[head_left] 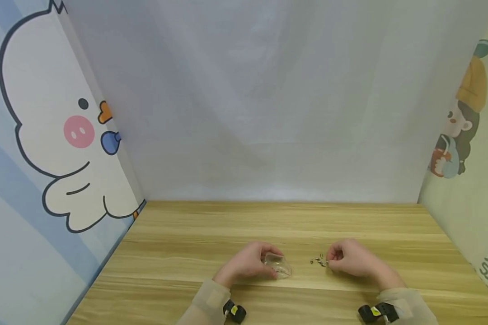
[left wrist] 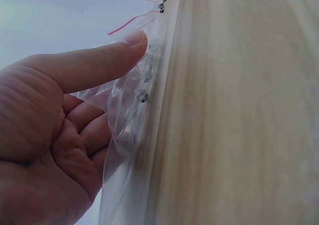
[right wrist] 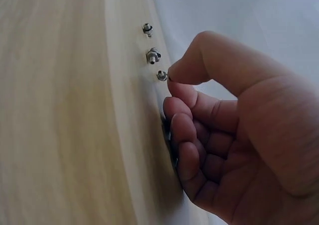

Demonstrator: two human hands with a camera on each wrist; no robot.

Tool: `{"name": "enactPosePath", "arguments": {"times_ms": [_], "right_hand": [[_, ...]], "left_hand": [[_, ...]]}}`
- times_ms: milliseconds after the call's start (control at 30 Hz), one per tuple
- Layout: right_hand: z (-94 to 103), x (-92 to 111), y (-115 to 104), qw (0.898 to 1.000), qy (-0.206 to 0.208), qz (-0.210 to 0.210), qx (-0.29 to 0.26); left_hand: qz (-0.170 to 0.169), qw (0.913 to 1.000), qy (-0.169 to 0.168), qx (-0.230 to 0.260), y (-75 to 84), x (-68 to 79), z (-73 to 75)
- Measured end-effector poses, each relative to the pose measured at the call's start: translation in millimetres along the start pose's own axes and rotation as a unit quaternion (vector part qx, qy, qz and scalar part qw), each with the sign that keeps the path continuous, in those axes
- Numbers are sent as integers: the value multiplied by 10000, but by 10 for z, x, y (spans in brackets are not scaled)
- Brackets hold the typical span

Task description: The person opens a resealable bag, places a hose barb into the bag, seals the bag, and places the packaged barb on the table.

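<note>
My left hand point(head_left: 254, 262) holds a clear plastic zip bag point(head_left: 277, 265) at the tabletop, its thumb across the film. In the left wrist view, the bag point(left wrist: 122, 110) has a red line by its mouth, and a small shiny metal piece point(left wrist: 143, 96) shows inside it. To the right, several small silvery metal fittings point(head_left: 318, 260), like short bolts with nuts, lie loose on the wood. My right hand point(head_left: 351, 259) is at their right side, thumb and forefinger pinching at one small metal fitting point(right wrist: 162, 75). Its other fingers are curled near the table.
The wooden table point(head_left: 211, 225) reaches back to a pale grey curtain point(head_left: 268, 113). Printed panels with cartoon figures stand on both sides, a white bird point(head_left: 49, 90) at the left. Black cameras point(head_left: 235, 311) are strapped to both wrists.
</note>
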State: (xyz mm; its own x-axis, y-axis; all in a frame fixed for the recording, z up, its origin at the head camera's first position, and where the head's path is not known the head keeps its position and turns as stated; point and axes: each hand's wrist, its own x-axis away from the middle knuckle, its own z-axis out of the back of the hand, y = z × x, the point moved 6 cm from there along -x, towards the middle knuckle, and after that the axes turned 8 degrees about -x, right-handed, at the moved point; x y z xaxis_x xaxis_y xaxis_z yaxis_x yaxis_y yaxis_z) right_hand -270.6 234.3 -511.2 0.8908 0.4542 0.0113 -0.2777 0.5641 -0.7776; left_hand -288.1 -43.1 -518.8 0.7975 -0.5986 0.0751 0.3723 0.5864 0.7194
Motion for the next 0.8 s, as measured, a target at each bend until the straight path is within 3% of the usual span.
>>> {"name": "enactPosePath", "arguments": {"times_ms": [800], "right_hand": [[26, 15, -9, 9994, -165, -84, -295]], "left_hand": [[128, 9999, 2, -77, -21, -17, 3]]}}
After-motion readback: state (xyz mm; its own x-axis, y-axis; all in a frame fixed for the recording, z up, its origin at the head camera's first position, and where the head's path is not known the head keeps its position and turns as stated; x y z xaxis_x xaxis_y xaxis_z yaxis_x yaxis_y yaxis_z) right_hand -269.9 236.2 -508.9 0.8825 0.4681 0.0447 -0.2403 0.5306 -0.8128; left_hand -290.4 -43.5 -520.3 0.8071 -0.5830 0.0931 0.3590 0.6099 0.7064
